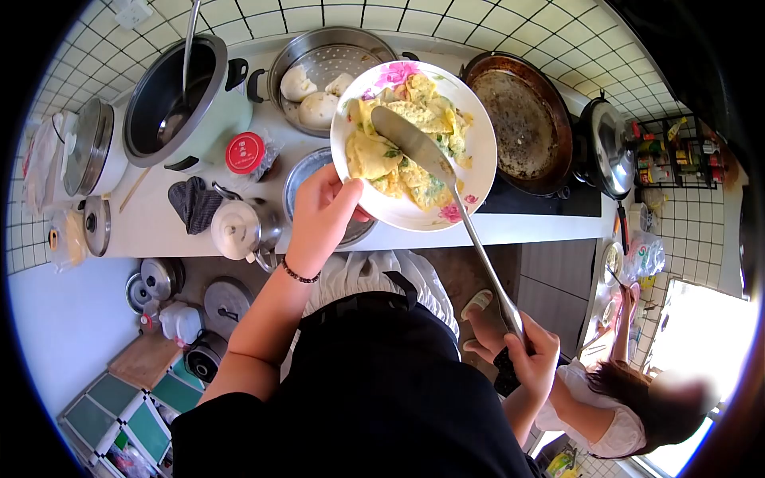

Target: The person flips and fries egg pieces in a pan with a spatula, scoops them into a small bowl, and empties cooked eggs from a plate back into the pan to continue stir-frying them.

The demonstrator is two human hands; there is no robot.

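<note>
My left hand [325, 209] grips the near-left rim of a white plate with pink flowers [393, 209], held up above the counter's edge. Pieces of cooked egg with green bits [414, 179] cover much of the plate. My right hand [532, 354] is closed around the handle of a long metal spatula [484, 259]. The spatula's blade lies over the egg, its tip near the plate's upper left; whether it touches the egg I cannot tell. Partly hidden beneath the plate and my left hand is a metal basin [301, 171].
A browned frying pan [518, 119] sits right of the plate. Behind it, a steamer pan [335, 48] holds several white buns [317, 110]. A deep pot [211, 119], red-lidded jar [245, 153] and metal kettle [239, 227] stand left. Another person [590, 406] is at the right counter.
</note>
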